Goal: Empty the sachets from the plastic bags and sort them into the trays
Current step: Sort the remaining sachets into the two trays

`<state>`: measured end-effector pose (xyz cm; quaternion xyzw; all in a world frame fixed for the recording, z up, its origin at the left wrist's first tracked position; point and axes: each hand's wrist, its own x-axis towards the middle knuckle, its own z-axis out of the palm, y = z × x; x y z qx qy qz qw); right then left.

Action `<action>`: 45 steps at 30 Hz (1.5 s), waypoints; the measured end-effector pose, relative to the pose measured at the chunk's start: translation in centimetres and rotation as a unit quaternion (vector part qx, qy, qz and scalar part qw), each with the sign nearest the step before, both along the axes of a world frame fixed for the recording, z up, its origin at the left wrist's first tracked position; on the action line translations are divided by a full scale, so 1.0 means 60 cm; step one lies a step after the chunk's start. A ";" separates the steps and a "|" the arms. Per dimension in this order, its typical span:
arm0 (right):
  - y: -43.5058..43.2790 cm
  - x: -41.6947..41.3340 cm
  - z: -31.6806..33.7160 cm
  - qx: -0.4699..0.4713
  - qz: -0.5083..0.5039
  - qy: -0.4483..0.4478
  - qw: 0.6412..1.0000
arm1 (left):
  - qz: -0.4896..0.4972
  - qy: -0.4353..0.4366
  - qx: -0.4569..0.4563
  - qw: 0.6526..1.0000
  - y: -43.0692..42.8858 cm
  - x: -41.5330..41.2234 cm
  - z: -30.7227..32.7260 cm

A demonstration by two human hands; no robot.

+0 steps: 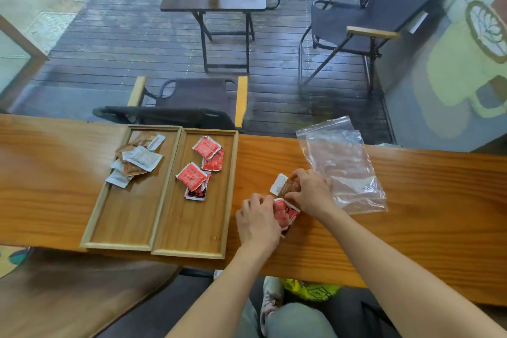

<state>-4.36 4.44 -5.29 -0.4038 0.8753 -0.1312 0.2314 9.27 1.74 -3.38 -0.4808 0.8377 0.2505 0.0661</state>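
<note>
The left hand (258, 217) pinches the red sachet (286, 212) on the surface (411, 228). Just beyond, the right hand (310, 189) grips the brown sachet (285, 186). Both trays lie to the left: the red-sachet tray (216, 228) is nearer, and the brown-sachet tray (129, 222) is beyond it. The emptied plastic bag (343, 162) lies behind the right hand.

light: soft daylight, even | shadows: faint | glare: hazy reflections on upper half | edges: wide-angle bowing, slight blur

Near tray (189, 251) halves bare — sachets (192, 176) crowd far ends.
</note>
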 end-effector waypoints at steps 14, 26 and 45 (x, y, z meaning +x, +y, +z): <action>0.022 0.004 0.020 0.027 -0.001 -0.045 0.999 | 0.021 0.032 0.076 0.996 0.002 -0.010 -0.002; 0.037 0.008 0.042 0.006 -0.144 -0.136 0.980 | 0.032 -0.003 0.067 0.997 0.020 -0.033 -0.010; 0.047 0.045 0.076 -0.159 -0.217 -0.435 0.859 | 0.113 0.236 0.229 0.938 -0.011 0.000 0.039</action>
